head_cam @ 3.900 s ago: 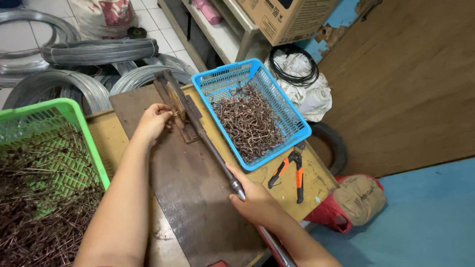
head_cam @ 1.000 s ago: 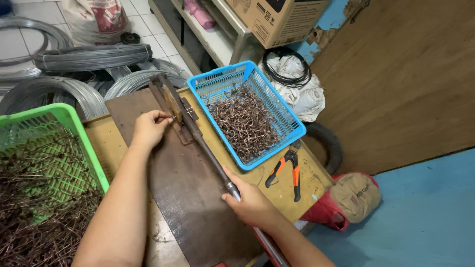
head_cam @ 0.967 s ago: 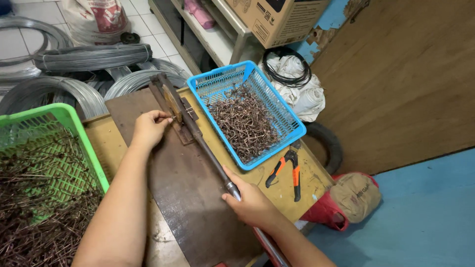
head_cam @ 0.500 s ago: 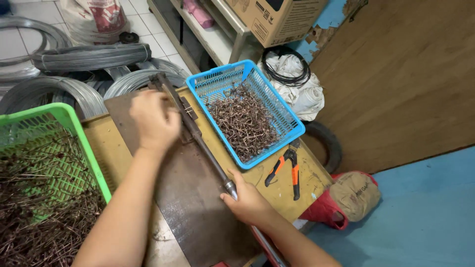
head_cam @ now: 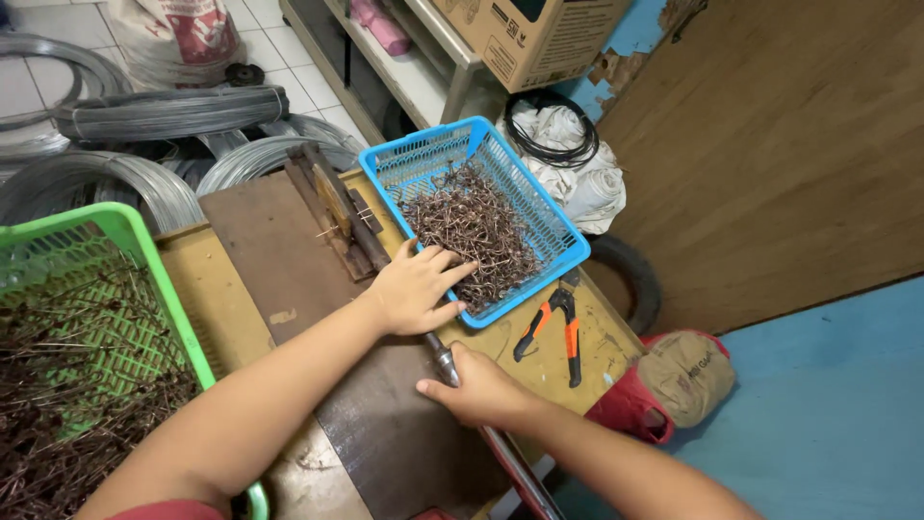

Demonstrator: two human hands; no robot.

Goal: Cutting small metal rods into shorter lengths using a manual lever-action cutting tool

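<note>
Half a second back the left hand (head_cam: 416, 287) was raised over the wooden jig; now it has swung across to the near rim of the blue plastic mesh basket (head_cam: 539, 207), fingers spread loosely at the edge of the heap of small brown bent wire pieces (head_cam: 474, 229), though whether it has just let something go or is touching the pile I cannot tell. The right hand (head_cam: 478, 388) has not moved and is closed around the long grey metal lever handle (head_cam: 441, 354), which runs from the narrow brown wooden bending jig (head_cam: 335, 208) back towards the body across the dark worn board (head_cam: 318, 318). That lever looks stiff and heavy, best gripped far from its pivot, as it is now; the wire pieces look light, springy and prone to tangle, probably prickly at their cut ends, so pinching a few from the top should suit them better than digging in. A bright green plastic basket (head_cam: 164, 279) of straighter brown wire lengths sits at the left, cut off by the frame. Orange-handled pliers (head_cam: 555, 323) lie on the yellow table top (head_cam: 539, 361) just beside the blue basket. Grey wire coils (head_cam: 144, 144) lie on the floor beyond. The lever's near end and its pivot are hidden.
</note>
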